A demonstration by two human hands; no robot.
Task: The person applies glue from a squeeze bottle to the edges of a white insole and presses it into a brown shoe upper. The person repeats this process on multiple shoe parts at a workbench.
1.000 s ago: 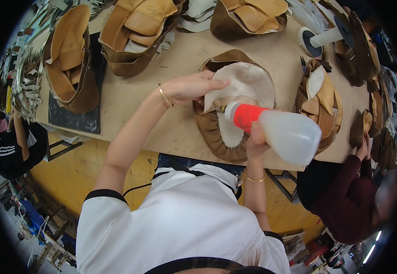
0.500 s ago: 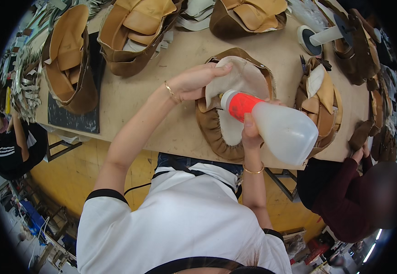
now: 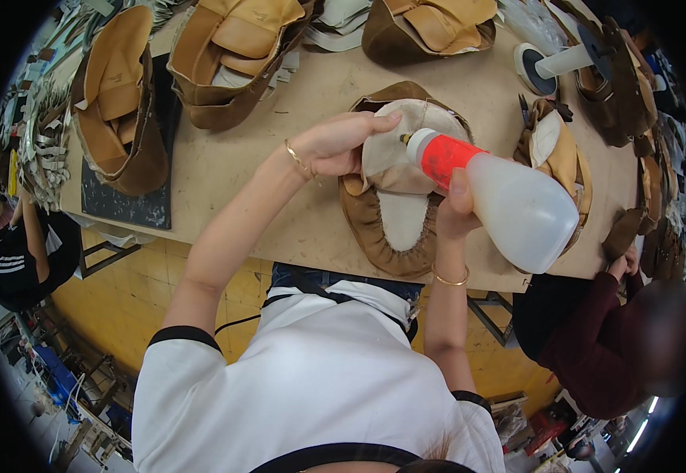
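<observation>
My left hand (image 3: 345, 143) pinches the pale inner lining (image 3: 394, 162) of a brown leather shoe upper (image 3: 382, 240), thumb on top and fingers beneath. The upper lies on the table before me, its gathered toe end toward me and a pale sole-shaped piece showing inside. My right hand (image 3: 458, 211) is wrapped round a translucent white squeeze bottle (image 3: 523, 213) with a red band and a white cap. Tilted, the bottle points its narrow nozzle leftward, at or just over the lining. Whether the tip touches it I cannot tell. The fingers behind the bottle are hidden.
More brown uppers with tan insoles stand at the back left (image 3: 236, 71), back middle (image 3: 430, 31) and right (image 3: 568, 150). A black board (image 3: 126, 201) lies at the left of the beige table (image 3: 280, 213). A white spool (image 3: 564, 61) sits back right. Co-workers are at both sides.
My right hand has moved the bottle right and slightly farther away, so its nozzle now sits more over the lining's middle. My left hand keeps its grip, and the lining lies a little flatter.
</observation>
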